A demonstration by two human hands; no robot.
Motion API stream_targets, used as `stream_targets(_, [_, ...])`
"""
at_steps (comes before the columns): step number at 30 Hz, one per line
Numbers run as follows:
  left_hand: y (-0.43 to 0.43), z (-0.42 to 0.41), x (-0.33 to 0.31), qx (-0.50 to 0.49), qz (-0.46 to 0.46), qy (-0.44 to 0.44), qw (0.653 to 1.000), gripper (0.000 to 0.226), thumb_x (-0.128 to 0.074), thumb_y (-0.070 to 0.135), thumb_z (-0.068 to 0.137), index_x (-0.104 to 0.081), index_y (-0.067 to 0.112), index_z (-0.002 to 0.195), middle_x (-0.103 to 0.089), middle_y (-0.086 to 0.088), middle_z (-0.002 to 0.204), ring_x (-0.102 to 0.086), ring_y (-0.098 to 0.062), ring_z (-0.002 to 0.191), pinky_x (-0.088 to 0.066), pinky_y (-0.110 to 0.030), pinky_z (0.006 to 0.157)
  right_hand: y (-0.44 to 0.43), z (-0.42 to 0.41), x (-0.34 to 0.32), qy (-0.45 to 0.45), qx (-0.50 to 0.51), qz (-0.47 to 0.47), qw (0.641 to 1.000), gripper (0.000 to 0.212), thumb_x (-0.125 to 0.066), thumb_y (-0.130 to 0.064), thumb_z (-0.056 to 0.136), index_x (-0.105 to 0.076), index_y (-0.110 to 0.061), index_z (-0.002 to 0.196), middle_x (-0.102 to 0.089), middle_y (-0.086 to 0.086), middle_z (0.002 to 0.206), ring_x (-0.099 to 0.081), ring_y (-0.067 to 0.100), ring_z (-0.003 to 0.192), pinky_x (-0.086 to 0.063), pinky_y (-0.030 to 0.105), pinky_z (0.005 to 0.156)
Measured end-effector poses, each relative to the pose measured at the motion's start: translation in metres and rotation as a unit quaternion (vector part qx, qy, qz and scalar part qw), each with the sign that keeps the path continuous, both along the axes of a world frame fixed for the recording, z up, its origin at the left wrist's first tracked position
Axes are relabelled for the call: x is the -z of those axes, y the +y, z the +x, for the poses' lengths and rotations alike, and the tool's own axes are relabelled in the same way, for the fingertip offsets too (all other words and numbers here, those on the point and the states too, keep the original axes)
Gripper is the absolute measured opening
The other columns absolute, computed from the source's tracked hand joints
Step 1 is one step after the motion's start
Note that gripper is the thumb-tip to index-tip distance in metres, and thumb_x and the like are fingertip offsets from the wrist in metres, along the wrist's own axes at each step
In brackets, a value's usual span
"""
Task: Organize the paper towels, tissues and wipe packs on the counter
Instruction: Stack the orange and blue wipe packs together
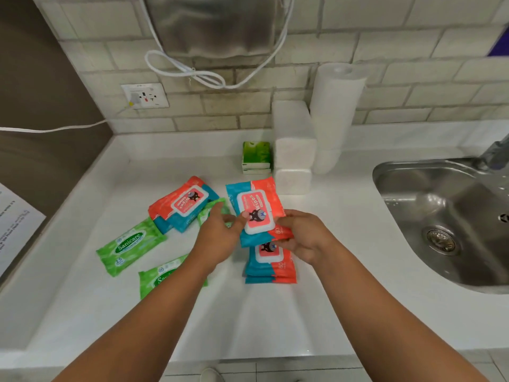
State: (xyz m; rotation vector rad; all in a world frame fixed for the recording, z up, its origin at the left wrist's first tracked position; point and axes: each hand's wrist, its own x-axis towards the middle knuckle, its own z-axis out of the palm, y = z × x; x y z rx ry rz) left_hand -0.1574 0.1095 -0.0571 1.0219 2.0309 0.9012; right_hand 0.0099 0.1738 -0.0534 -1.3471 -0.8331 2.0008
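Both hands hold one red-and-blue wipes pack (254, 199) just above a stack of like packs (271, 267) on the white counter (275, 321). My left hand (220, 234) grips its left edge with the thumb on the lid. My right hand (301, 235) pinches its right side. More red-and-blue packs (180, 206) lie to the left. Two green Sanicare packs (129, 245) (162, 277) lie at front left; a third green pack (213, 206) peeks out behind my left hand. White tissue packs (293, 158), a green tissue box (256, 155) and a paper towel roll (334, 111) stand at the back.
A steel sink (446, 216) with a tap (495, 153) is set into the counter at the right. A wall socket (145, 95) and a looped white cable (187, 71) are on the tiled wall. A printed sheet (13, 224) lies at the far left.
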Motion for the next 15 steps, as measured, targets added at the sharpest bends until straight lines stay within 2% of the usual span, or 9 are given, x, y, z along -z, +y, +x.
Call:
stream_targets(3, [0.002,0.011,0.002,-0.009,0.004,-0.037,0.999,0.059,-0.056,0.054,0.098,-0.047,0.022,0.146,-0.064,0.007,0.122,-0.065,-0.014,0.107,-0.058,-0.037,0.093,-0.005,0.007,0.004,-0.012,-0.029,0.018,0.999,0.026,-0.061,0.005,0.092,-0.067,-0.014,0.109,-0.076,0.013,0.103,-0.074,0.029,0.089,-0.061,0.044,0.078])
stream_targets(5, [0.004,0.014,0.004,-0.016,0.016,-0.047,0.999,0.046,-0.058,0.049,0.099,-0.054,0.024,0.137,-0.068,0.007,0.115,-0.069,-0.013,0.102,-0.061,-0.038,0.089,-0.008,0.011,0.006,-0.053,-0.057,0.043,0.996,0.027,-0.062,0.004,0.09,-0.068,-0.02,0.102,-0.077,0.008,0.099,-0.075,0.025,0.082,-0.061,0.037,0.069])
stream_targets(7, [0.004,0.019,0.005,-0.006,0.016,-0.062,0.998,0.033,-0.06,0.042,0.1,-0.059,0.024,0.127,-0.073,0.005,0.108,-0.073,-0.013,0.096,-0.063,-0.039,0.086,-0.009,0.014,0.008,-0.091,-0.07,0.066,0.991,0.024,-0.062,-0.002,0.092,-0.069,-0.021,0.104,-0.077,0.005,0.097,-0.075,0.021,0.079,-0.06,0.033,0.065])
stream_targets(11, [0.01,0.024,0.014,-0.001,0.001,-0.074,0.997,0.024,-0.064,0.037,0.098,-0.063,0.022,0.116,-0.073,0.006,0.098,-0.073,-0.01,0.088,-0.062,-0.03,0.076,-0.009,0.021,0.014,-0.162,-0.082,0.109,0.977,0.012,-0.061,-0.016,0.098,-0.067,-0.022,0.106,-0.075,0.001,0.103,-0.074,0.018,0.085,-0.06,0.029,0.07])
stream_targets(15, [0.015,0.028,0.022,-0.009,-0.029,-0.063,0.998,0.024,-0.068,0.035,0.097,-0.06,0.02,0.114,-0.07,0.004,0.099,-0.07,-0.014,0.087,-0.06,-0.03,0.076,-0.011,0.024,0.026,-0.249,-0.118,0.157,0.948,0.02,-0.059,-0.019,0.099,-0.068,-0.018,0.117,-0.071,0.002,0.108,-0.071,0.021,0.091,-0.059,0.033,0.083])
